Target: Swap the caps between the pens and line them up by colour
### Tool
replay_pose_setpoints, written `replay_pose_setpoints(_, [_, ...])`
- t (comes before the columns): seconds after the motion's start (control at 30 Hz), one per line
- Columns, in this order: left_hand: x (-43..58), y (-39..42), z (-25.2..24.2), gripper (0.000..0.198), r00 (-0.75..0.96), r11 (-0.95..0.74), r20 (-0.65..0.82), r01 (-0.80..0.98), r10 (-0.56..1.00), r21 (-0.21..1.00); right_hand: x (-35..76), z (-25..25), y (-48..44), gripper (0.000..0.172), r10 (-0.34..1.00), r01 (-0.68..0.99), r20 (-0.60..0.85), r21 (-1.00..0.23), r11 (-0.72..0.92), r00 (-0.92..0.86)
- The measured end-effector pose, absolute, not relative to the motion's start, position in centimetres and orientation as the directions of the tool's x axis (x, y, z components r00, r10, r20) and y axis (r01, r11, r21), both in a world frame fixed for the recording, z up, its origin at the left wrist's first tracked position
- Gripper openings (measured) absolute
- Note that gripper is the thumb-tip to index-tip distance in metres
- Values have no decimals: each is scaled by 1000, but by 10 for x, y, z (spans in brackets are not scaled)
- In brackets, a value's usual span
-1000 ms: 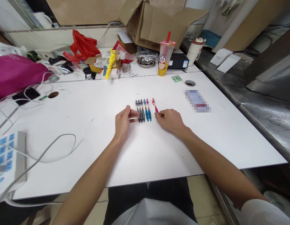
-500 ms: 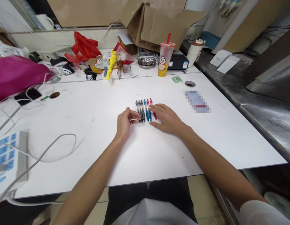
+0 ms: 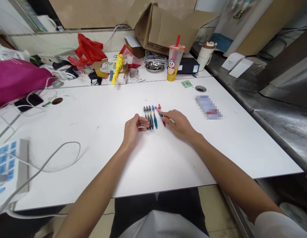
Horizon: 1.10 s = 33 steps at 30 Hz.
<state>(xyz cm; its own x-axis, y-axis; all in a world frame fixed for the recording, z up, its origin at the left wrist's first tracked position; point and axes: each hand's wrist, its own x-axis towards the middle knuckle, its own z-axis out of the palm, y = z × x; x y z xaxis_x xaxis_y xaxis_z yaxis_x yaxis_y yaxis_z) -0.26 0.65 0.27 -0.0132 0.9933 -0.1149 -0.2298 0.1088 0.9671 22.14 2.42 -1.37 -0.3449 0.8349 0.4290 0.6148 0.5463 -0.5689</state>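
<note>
Several click pens lie side by side on the white table. Three are black pens (image 3: 151, 119), with a blue pen (image 3: 154, 117) to their right and a red pen (image 3: 164, 123) at the right end. My right hand (image 3: 179, 122) pinches a pen with a pink top and blue grip (image 3: 156, 109) between thumb and fingers; it lies at a slant, its lower end hidden by the hand. My left hand (image 3: 133, 129) rests on its side at the left of the row, fingers loosely curved and apart, fingertips over the lower ends of the black pens. It holds nothing.
A drink cup with a red straw (image 3: 175, 62) stands at the back, before a cardboard box (image 3: 160, 29). A tape roll (image 3: 200, 89), a green packet (image 3: 187, 84) and a blurred flat item (image 3: 208, 107) lie right. A power strip (image 3: 12, 168) with cables is at left.
My right hand has closed its thumb and fingers on the pink-topped pen with the blue grip and tilted it out of line with the row. My left hand has hardly moved.
</note>
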Motion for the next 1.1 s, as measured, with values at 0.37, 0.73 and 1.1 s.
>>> replay_pose_setpoints(0.37, [0,6,10,27,8,128,-140,-457,990,880,207,3,3,27,901,85,348,-921,381,-260])
replay_pose_setpoints(0.73, [2,4,7,25,78,96,-69,-429,995,898,202,6,2,46,868,273,-16,-952,139,-497])
replay_pose_setpoints(1.1, [5,4,7,25,46,148,-142,-437,989,887,199,-4,6,28,945,248,235,-924,290,-228])
